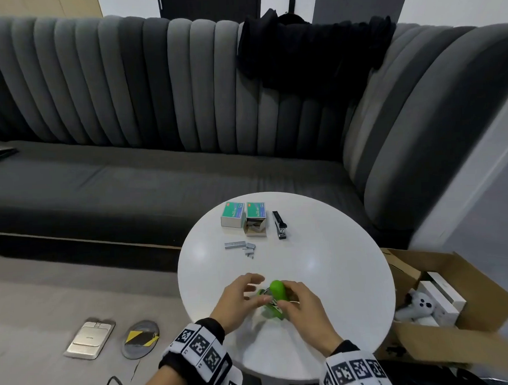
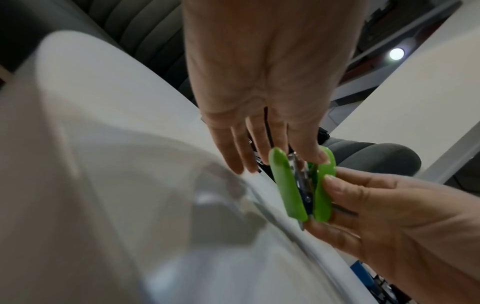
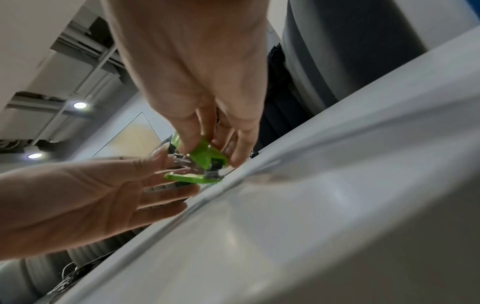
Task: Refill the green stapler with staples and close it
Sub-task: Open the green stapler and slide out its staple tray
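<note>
The counter [image 1: 322,276] carries two staple boxes [image 1: 245,218], loose staples [image 1: 236,245] and, near its front edge, the green stapler [image 1: 275,299]. The right hand [image 1: 301,308] grips the stapler, its top lifted. The left hand [image 1: 240,298] is extended, fingers straight, touching the stapler. Steady the base; keep the top fully raised before loading.

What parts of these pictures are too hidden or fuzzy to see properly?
- Whether staples sit inside the small green plastic stapler: head view, the right hand covers it; both wrist views are too blurred.
- Print on the two green-topped cardboard staple boxes: head view, too small.
- White object in the brown cardboard box: head view, partly hidden by the flaps.
- Round white table: left wrist view, smeared by blur.
</note>
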`<act>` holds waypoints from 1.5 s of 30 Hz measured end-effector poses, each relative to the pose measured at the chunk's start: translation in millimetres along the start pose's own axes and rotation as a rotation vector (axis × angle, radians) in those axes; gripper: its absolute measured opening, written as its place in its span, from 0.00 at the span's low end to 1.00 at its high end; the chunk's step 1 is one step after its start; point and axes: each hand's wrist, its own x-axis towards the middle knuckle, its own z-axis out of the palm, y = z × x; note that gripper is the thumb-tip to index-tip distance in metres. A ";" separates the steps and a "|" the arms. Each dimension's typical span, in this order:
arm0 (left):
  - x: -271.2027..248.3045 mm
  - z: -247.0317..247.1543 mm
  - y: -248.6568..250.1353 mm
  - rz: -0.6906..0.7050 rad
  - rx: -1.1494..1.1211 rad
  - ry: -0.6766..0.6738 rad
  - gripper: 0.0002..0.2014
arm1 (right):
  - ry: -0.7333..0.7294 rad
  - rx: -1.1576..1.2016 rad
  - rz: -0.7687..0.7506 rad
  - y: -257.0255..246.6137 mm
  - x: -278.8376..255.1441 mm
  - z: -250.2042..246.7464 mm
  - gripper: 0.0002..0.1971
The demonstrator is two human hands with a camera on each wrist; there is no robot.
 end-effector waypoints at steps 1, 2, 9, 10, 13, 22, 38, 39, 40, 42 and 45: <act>0.0 1.1 1.1 0.022 -0.020 -0.041 0.16 | -0.006 0.044 -0.001 -0.7 -0.6 -1.0 0.14; -0.3 2.9 2.8 0.051 -0.032 -0.062 0.14 | -0.015 0.084 -0.001 -1.5 -1.2 -1.8 0.13; -0.7 8.3 11.4 0.057 -0.105 -0.016 0.09 | -0.069 0.178 0.014 -5.5 -3.1 -11.2 0.17; -0.7 8.5 11.3 0.053 -0.120 -0.009 0.10 | -0.084 0.195 0.013 -6.3 -3.4 -12.5 0.18; -1.0 8.9 10.6 0.056 -0.121 -0.001 0.10 | -0.112 0.191 -0.016 -8.1 -3.4 -14.4 0.17; 4.2 6.5 12.7 0.087 0.033 -0.038 0.08 | -0.022 0.059 -0.095 -1.9 1.1 -8.7 0.13; 18.0 8.6 -3.1 0.061 0.039 0.106 0.06 | 0.072 0.119 -0.099 9.1 7.3 -4.6 0.15; 18.0 9.3 -5.3 0.050 0.014 0.111 0.06 | 0.073 0.135 -0.094 9.2 8.0 -4.6 0.15; 17.1 9.9 -7.2 0.035 -0.013 0.123 0.06 | 0.078 0.148 -0.088 9.8 9.2 -5.1 0.14; 15.7 10.3 -13.9 -0.015 -0.068 0.191 0.08 | 0.096 0.197 -0.060 14.2 11.0 -8.1 0.13; 16.2 4.5 -21.9 -0.073 -0.101 0.211 0.10 | 0.111 0.300 0.013 25.0 10.1 -14.8 0.14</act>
